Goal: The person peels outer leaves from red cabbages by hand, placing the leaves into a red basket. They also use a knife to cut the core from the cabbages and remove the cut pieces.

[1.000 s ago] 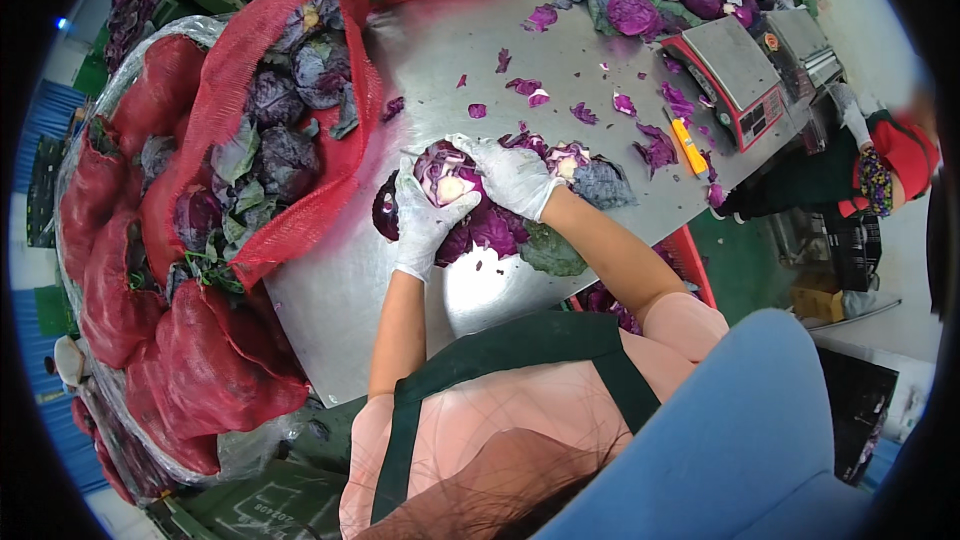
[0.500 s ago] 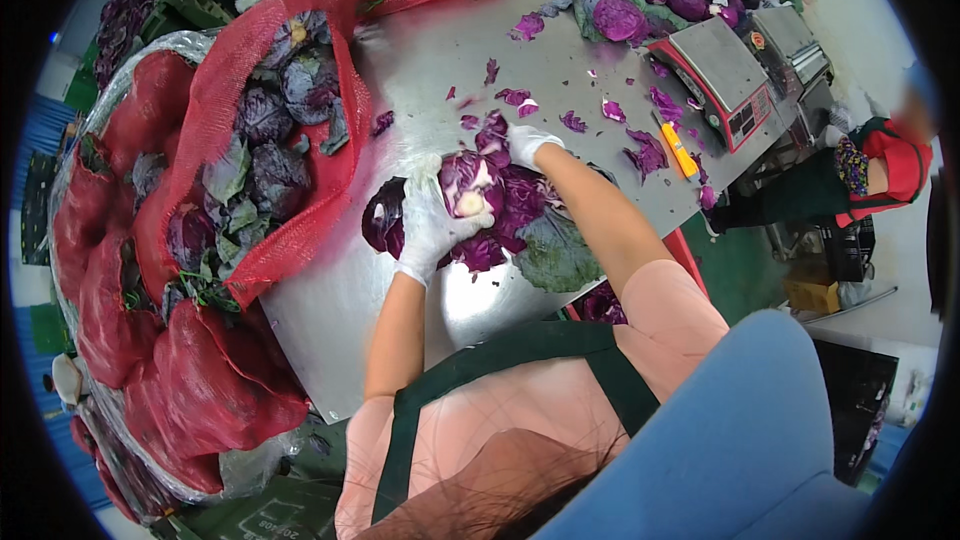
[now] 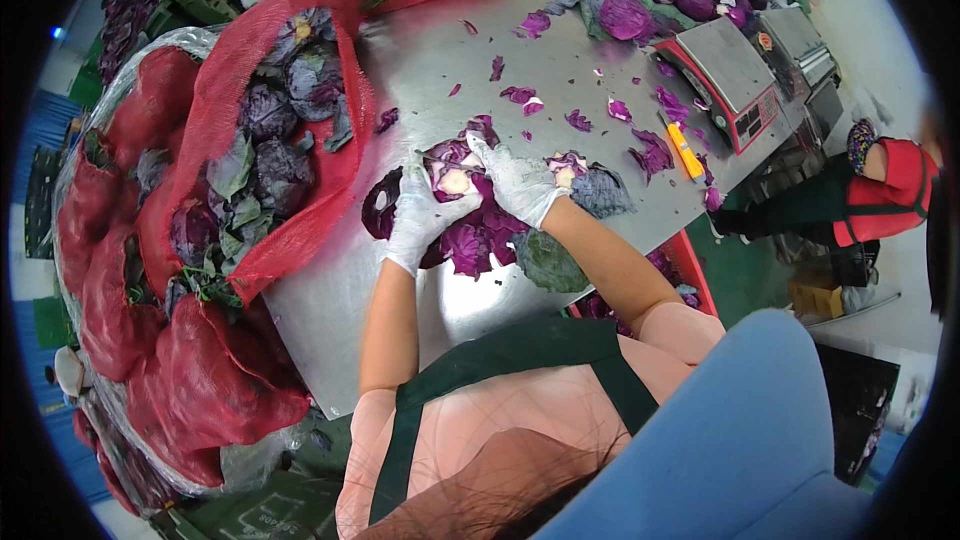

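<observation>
A red cabbage [image 3: 453, 180] with its pale cut stem facing up sits between my white-gloved hands on the metal table. My left hand [image 3: 418, 218] clasps its left side, the thumb lying below the stem. On the upper right side, my right hand [image 3: 512, 180] grips the cabbage at its outer leaves; its fingertips are partly hidden. Loose purple leaves [image 3: 472, 245] lie beneath and in front of the head. A dark leaf [image 3: 380, 205] rests beside my left hand. Right of my right wrist are a cut stem piece [image 3: 567, 170] and large grey-green leaves [image 3: 552, 262].
A red mesh sack [image 3: 335, 230] gapes at the left, full of cabbages [image 3: 280, 175]. Trimmed heads [image 3: 625, 17] lie at the far right by a red scale [image 3: 722, 70]. A yellow-handled knife [image 3: 684, 152] lies near the right edge. A red crate [image 3: 690, 265] stands below; another person [image 3: 885, 180] is beyond.
My right hand has come back left and down onto the cabbage, away from the upper leaves. My left hand still holds the head. The person at the right has shifted.
</observation>
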